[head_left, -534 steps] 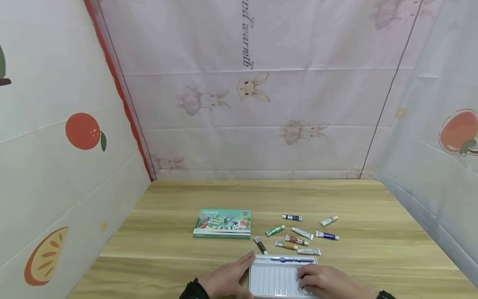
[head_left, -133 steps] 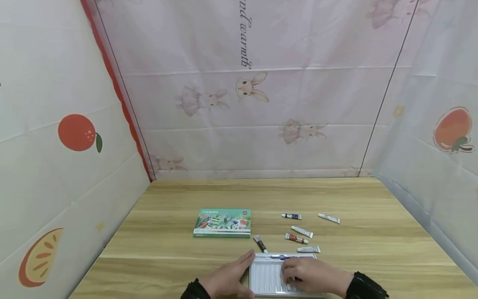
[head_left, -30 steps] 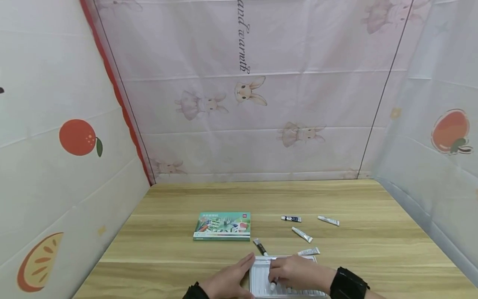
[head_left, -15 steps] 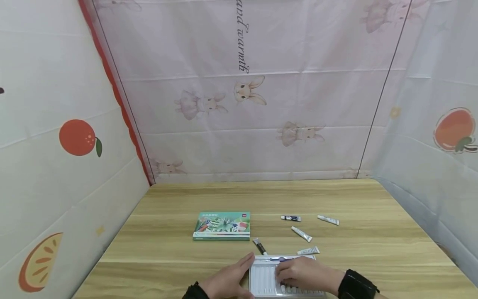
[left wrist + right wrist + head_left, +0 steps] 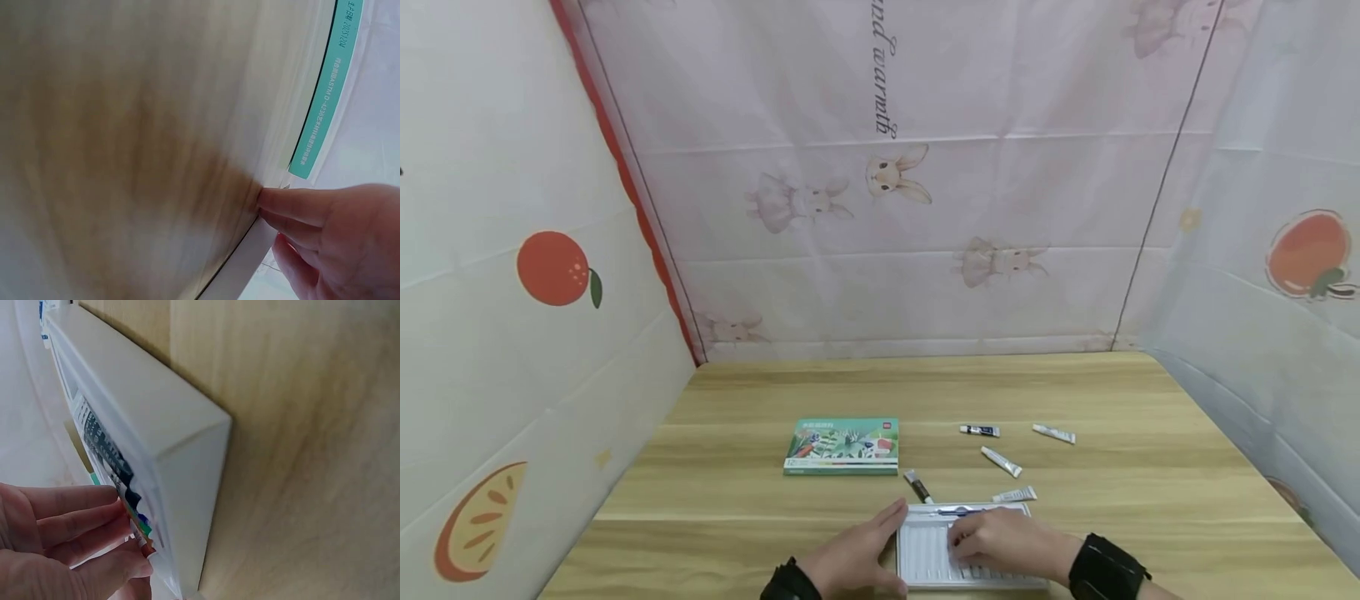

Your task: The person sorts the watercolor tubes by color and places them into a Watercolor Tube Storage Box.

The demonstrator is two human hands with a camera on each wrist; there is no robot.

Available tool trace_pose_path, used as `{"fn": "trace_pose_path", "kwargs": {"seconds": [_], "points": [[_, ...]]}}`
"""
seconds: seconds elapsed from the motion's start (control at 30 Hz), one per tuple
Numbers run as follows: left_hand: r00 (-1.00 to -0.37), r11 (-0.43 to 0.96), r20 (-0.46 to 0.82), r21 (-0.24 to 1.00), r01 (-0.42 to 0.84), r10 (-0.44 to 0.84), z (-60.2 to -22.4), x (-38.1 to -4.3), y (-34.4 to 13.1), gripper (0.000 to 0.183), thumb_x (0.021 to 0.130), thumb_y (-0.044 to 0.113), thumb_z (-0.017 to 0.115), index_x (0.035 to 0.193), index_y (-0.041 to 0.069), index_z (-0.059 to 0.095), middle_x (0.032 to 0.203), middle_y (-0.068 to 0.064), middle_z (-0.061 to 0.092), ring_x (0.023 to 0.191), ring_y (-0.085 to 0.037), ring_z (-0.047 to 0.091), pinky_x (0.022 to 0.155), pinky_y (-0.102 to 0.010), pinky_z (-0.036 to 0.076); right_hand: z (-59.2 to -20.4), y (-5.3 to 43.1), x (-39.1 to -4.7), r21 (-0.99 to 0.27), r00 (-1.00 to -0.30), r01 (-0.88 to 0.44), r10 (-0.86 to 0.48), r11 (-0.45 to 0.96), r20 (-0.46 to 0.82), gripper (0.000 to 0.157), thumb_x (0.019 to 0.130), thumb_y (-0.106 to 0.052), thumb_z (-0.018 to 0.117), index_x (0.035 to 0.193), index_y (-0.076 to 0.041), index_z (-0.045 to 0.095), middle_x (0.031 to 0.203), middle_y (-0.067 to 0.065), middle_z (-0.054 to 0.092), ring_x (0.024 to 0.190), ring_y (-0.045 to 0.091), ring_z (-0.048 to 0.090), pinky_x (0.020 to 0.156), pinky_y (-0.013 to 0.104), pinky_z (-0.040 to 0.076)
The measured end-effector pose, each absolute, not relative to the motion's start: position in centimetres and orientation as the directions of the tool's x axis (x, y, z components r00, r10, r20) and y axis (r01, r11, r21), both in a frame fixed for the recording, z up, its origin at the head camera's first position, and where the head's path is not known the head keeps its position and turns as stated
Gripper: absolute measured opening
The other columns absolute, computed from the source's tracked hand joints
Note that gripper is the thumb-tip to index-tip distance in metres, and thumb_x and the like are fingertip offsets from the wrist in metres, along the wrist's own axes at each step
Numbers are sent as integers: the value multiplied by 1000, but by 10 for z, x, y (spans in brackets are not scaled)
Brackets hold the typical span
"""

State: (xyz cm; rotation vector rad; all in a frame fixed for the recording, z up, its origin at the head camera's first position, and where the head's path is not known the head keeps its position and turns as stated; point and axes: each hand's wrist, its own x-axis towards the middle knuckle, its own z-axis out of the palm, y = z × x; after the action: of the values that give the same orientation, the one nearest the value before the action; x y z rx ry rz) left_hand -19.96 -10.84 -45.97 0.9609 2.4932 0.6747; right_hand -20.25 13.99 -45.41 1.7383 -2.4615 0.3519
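A white plastic tray with ribbed slots lies at the table's near edge, a dark blue paintbrush along its far side. My left hand rests along the tray's left side, its fairly straight fingers touching the wall. Over the tray's slots is my right hand; its thumb and fingers pinch a paint tube with a red-brown end, seen in the right wrist view. Several paint tubes lie side by side in the tray there. In the head view the right hand hides most of them.
A green illustrated box lies beyond the left hand. Several loose paint tubes lie behind the tray: one black-labelled, one dark blue, and pale ones to the right. Printed cloth walls border the table.
The green, orange, purple and red-brown tubes have left the table over these frames. My right hand was farther left over the tray a second ago, then shifted right. My left hand keeps its place.
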Motion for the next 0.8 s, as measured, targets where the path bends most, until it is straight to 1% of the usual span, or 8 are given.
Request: {"fn": "trace_pose_path", "kwargs": {"seconds": [0.2,0.33,0.43,0.5,0.6,0.63,0.7,0.8], "points": [[-728,691,-188,533,489,660,-455,-204,-110,93,57,55,57,131,11,20,135,-1,15,117,-14,22,91,-28,26,-452,135,-208,-48,-318,-948,-921,316,226,18,78,-23,54,93,-21,64,97,-8,53,90,0,46,73,13,39],[-733,702,-200,527,480,651,-454,-206,-110,93,57,54,58,131,11,21,134,-1,16,117,-14,22,91,-28,26,-454,133,-206,-12,-316,-946,-916,324,248,17,77,-20,56,92,-20,64,97,-7,54,91,3,47,74,13,39],[-729,697,-195,527,487,656,-456,-205,-109,94,57,54,58,131,10,21,134,-2,16,117,-15,22,91,-29,26,-457,134,-203,-17,-321,-944,-910,328,260,17,77,-17,57,92,-18,64,97,-6,54,91,2,47,74,12,38],[-724,690,-189,529,494,663,-458,-204,-109,93,58,54,58,131,9,21,134,-3,16,117,-16,23,91,-29,26,-458,136,-202,-55,-332,-943,-905,330,266,17,77,-17,56,92,-18,64,96,-7,53,90,1,46,74,12,38],[-713,673,-179,540,505,678,-460,-202,-109,92,58,54,57,131,9,21,134,-4,16,117,-15,23,90,-28,26,-458,140,-205,-134,-381,-924,-878,357,291,16,76,-17,58,91,-18,64,96,-8,53,88,0,47,72,11,38],[-709,668,-182,549,502,682,-461,-201,-109,91,59,54,57,130,9,21,134,-3,16,116,-14,23,90,-28,27,-456,142,-208,-152,-412,-911,-860,383,302,16,75,-16,59,91,-18,63,95,-7,53,87,1,48,72,12,39],[-704,662,-190,565,492,685,-462,-201,-109,90,59,53,58,131,10,22,134,-2,16,116,-13,23,90,-28,27,-452,148,-217,-172,-486,-874,-809,455,330,19,72,-12,61,90,-16,62,93,-5,54,84,4,50,69,13,41],[-705,666,-214,589,459,676,-462,-201,-109,89,59,52,59,131,13,22,134,1,16,117,-12,22,90,-28,27,-444,161,-236,-152,-620,-778,-706,609,343,24,68,-6,64,92,-10,60,91,2,55,80,12,52,66,20,44]]}}
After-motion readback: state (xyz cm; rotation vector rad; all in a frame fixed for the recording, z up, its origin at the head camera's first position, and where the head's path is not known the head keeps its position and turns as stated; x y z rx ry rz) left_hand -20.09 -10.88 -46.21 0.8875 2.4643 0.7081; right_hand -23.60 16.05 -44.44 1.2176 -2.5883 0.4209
